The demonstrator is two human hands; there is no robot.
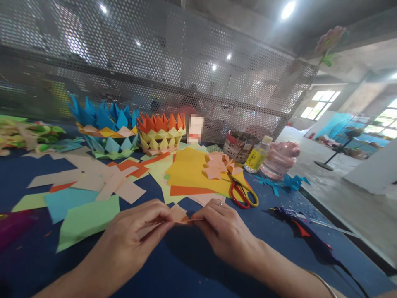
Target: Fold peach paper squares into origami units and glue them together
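Observation:
Between both hands is a small piece of peach paper (179, 214), held just above the blue table and partly hidden by fingers. My left hand (136, 231) pinches its left end between thumb and fingers. At the right end, my right hand (221, 225), with a ring on one finger, pinches the same paper. A green paper sheet (89, 219) lies beside my left hand. Beyond the hands is a stack of yellow paper (192, 169), with folded peach pieces (215, 164) on it. Scissors (240, 192) with red and yellow handles rest at the stack's right edge.
A glue gun (305, 229) with its cord lies at right. Blue (105, 116) and orange (161, 134) folded-paper rings stand at the back, near a basket (238, 145), a bottle (257, 155) and a pink container (281, 158). Loose paper strips (80, 171) cover the left. A perforated metal panel (173, 62) rises behind.

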